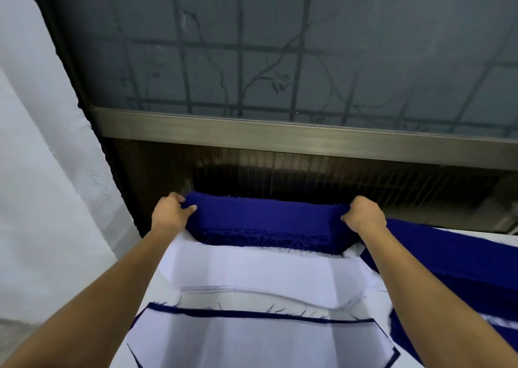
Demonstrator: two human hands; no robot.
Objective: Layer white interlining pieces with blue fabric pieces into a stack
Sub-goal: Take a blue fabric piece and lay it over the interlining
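head view: both bare arms reach forward over the counter (164, 292), whose pale surface shows only in small patches between the cloth.

the left hand (171, 213) and the right hand (364, 213) each hold one end of a bundle of blue fabric pieces (263, 222). the bundle sits at the far edge of the counter, stretched level between the two hands, with its frayed, thready edge turned toward the person. the left fingers (192, 207) are curled and clamped on the left end, thumb on top. the right fingers (344, 217) are curled round the right end in the same way.

just in front of the bundle and touching its lower edge lies a pile of white interlining pieces (266, 272). it is flat, with fold creases across it, and the thin sheet edges show along its near side.

nearer still lies the layered stack (252, 339). a white piece is on top, and a dark blue piece under it shows as a narrow border along the far edge and at the corners.

to the right, under the right forearm, a larger spread of blue cloth (448, 255) lies over the counter.

behind the counter stands a dark ribbed panel (308, 177). above it are a metal window rail (280, 135) and frosted glass (280, 45) with a branch pattern and bars behind it. a white cloth (42, 171) hangs at the left.
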